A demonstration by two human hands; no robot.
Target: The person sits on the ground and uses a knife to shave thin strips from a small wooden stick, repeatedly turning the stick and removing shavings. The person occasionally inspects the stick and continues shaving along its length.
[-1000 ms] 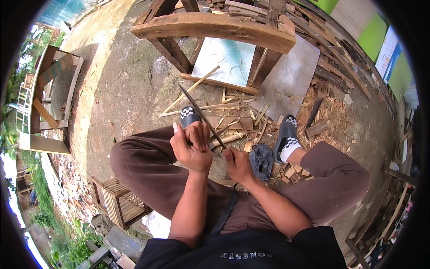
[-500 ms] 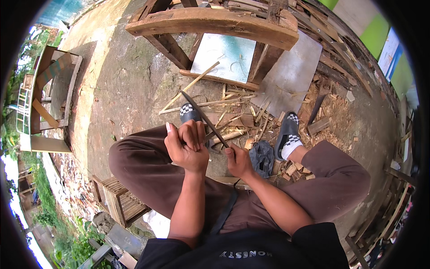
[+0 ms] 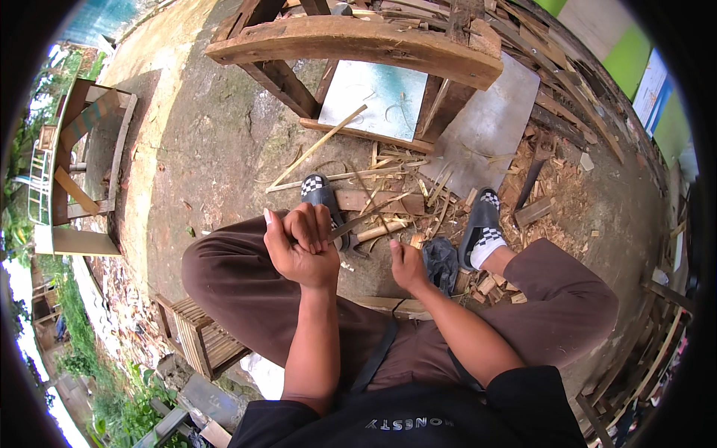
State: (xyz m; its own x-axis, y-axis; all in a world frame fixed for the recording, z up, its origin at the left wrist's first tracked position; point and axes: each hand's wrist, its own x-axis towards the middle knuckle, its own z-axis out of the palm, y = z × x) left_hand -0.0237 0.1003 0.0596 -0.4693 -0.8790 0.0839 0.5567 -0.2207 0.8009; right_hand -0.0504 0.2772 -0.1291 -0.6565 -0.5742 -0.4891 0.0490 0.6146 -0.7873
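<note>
My left hand (image 3: 302,243) is a closed fist, palm up, above my left thigh. A narrow greyish knife blade (image 3: 367,217) juts from its right side and slants up over the floor; the handle is hidden in the fist. To the right, my right hand (image 3: 408,266) is closed with the thumb on top. It pinches the near end of a thin dark strip (image 3: 366,187), which looks like split bamboo or wood. This strip runs up and left, crossing the blade in view; whether the two touch I cannot tell.
A rough wooden frame (image 3: 351,37) stands ahead over a pale board (image 3: 373,97). Bamboo strips, a dark plastic bag (image 3: 441,263) and wood chips (image 3: 493,284) litter the floor between my feet. Stacked planks (image 3: 571,97) lie at right, a slatted bamboo piece (image 3: 198,328) at left.
The strip in my right hand has turned, from a broad dark face to a thin edge. The blade by my left fist now shows clearly. My left hand shifted slightly left, my right slightly right.
</note>
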